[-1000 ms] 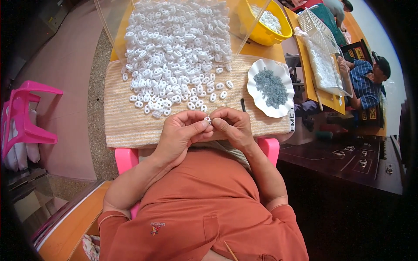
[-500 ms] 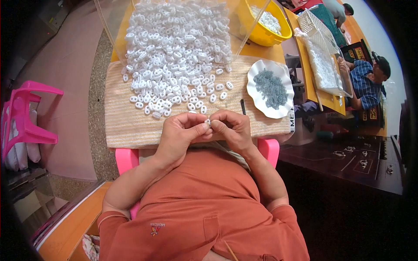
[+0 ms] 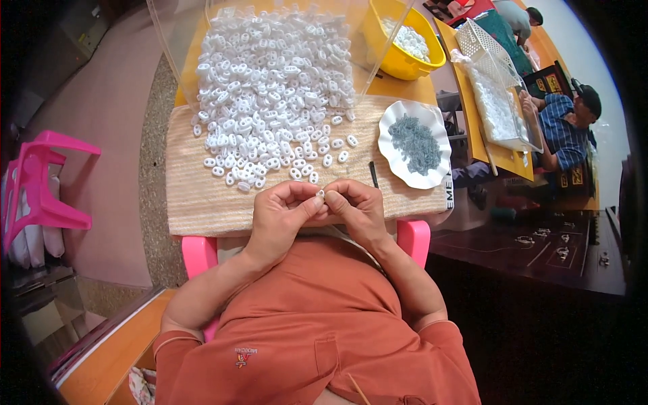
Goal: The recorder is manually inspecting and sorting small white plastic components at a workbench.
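Observation:
My left hand (image 3: 280, 212) pinches a small white plastic piece (image 3: 320, 194) between thumb and fingertips, just past the near edge of the cloth. Closed against it from the other side, my right hand (image 3: 358, 210) has thumb and forefinger pressed together at the piece; anything finer between those fingertips is too small to make out. Beyond both hands spreads a big heap of white two-holed oval plastic pieces (image 3: 270, 101), with several loose ones at its near edge. To the right, a white scalloped plate (image 3: 389, 158) bears a pile of thin grey pieces (image 3: 416, 143).
A striped towel (image 3: 202, 196) covers the table. Clear panels (image 3: 165, 54) flank the heap. A short black stick (image 3: 373, 174) lies near my right hand. Behind stands a yellow tub (image 3: 412, 67) of white pieces. Pink stool (image 3: 50, 182) at left; co-worker (image 3: 567, 128) at another table, right.
The view has shifted slightly, so the table things sit a little differently in the picture. Both hands stay together at the small white piece, with the fingers slightly moved.

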`<state>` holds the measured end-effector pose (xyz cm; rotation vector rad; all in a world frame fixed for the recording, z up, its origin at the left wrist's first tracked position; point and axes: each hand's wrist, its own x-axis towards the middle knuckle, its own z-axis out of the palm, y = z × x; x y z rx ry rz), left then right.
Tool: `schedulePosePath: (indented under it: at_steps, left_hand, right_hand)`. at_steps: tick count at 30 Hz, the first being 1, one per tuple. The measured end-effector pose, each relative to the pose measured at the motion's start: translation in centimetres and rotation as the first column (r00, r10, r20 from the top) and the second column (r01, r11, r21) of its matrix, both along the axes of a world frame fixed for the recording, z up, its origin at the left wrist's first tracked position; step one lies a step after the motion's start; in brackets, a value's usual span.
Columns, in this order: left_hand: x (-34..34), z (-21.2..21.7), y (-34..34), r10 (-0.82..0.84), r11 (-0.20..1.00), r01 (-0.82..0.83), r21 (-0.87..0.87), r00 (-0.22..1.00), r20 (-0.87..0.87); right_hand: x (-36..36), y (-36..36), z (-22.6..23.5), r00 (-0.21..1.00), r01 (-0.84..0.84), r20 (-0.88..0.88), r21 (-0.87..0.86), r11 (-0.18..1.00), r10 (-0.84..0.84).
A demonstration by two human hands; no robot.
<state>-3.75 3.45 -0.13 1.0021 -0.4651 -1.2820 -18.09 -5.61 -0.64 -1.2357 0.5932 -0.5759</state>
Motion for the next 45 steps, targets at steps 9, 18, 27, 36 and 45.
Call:
schedulePosePath:
  at_steps: [9, 18, 27, 36, 45]
  left_hand:
    - [0.1, -0.2, -0.1, 0.012, 1.000, -0.010, 0.021, 0.995, -0.096]
    - [0.3, -0.6, -0.1, -0.019, 0.999, 0.023, 0.032, 0.991, -0.135]
    - [0.1, -0.5, -0.1, -0.020, 1.000, 0.022, 0.018, 0.995, -0.095]
    - [-0.1, -0.4, 0.2, -0.021, 1.000, 0.021, 0.015, 1.000, 0.004]
    - [0.1, 0.0, -0.1, -0.009, 0.999, 0.012, 0.030, 0.996, -0.084]
  right_hand:
    - [0.2, -0.2, 0.5, 0.999, -0.001, -0.033, -0.109, 0.994, -0.003]
    - [0.0, -0.4, 0.7, 1.000, 0.002, -0.005, -0.012, 1.000, -0.002]
    - [0.0, -0.1, 0.8, 0.995, -0.042, -0.094, -0.172, 0.984, 0.026]
    - [0.0, 0.3, 0.7, 0.994, -0.011, -0.108, -0.188, 0.982, -0.010]
    - [-0.3, -1.0, 1.8, 0.992, -0.038, -0.128, -0.196, 0.980, 0.012]
